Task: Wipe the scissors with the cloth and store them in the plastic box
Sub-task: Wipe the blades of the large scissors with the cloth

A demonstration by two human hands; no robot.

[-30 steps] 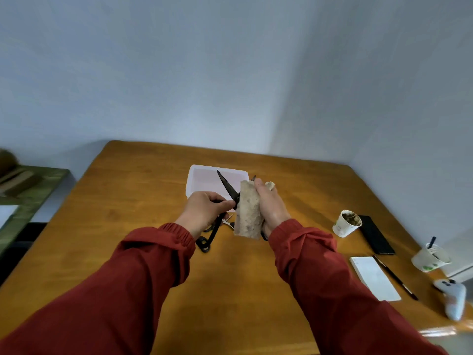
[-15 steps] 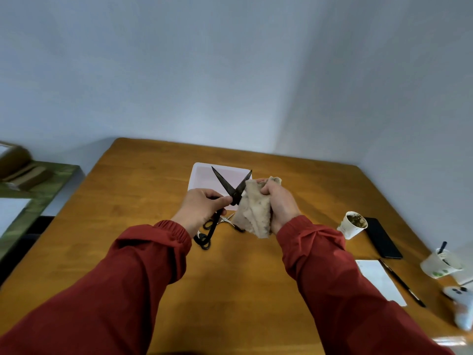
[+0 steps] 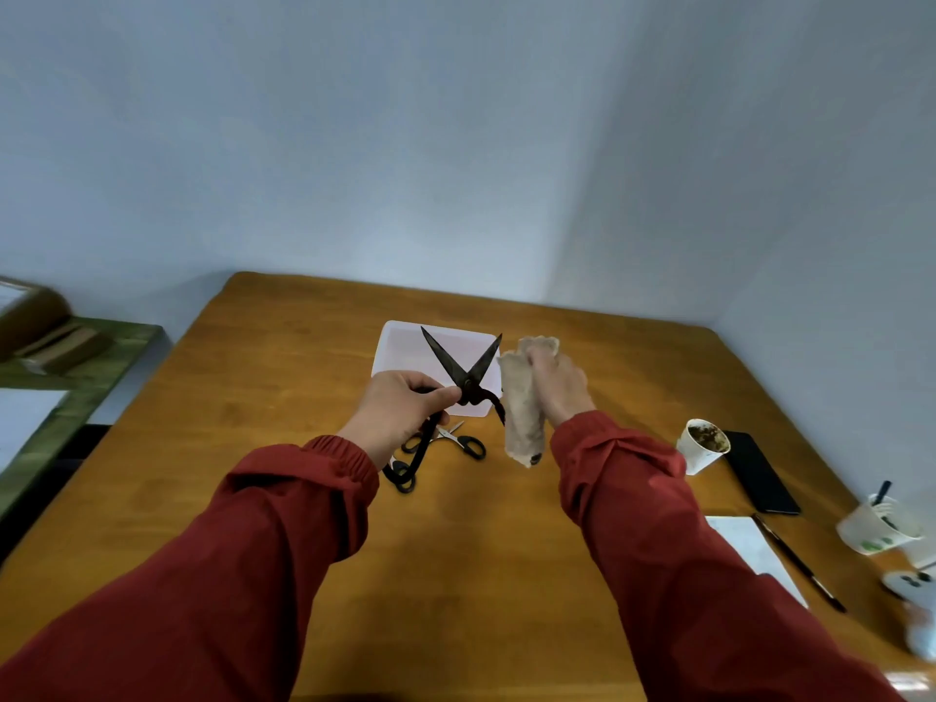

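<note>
My left hand [image 3: 402, 410] grips large black scissors [image 3: 458, 369] near the pivot and holds them up above the table. Their blades are spread in a V over the white plastic box [image 3: 405, 347]. My right hand [image 3: 557, 385] holds a beige cloth [image 3: 524, 420] just right of the blades, and the cloth hangs down from it apart from the right blade. A second, smaller pair of scissors with black handles [image 3: 463, 443] lies on the wooden table [image 3: 283, 377] below the raised pair.
To the right stand a paper cup with dark contents [image 3: 701, 445], a black phone [image 3: 759, 473], a white notepad [image 3: 754, 554] with a pen [image 3: 800, 564], and another cup [image 3: 876, 524]. A green shelf [image 3: 66, 367] sits left of the table.
The scissor blades have spread wider apart. The cloth and my right hand have come off the blade and moved right. The camera has tilted slightly.
</note>
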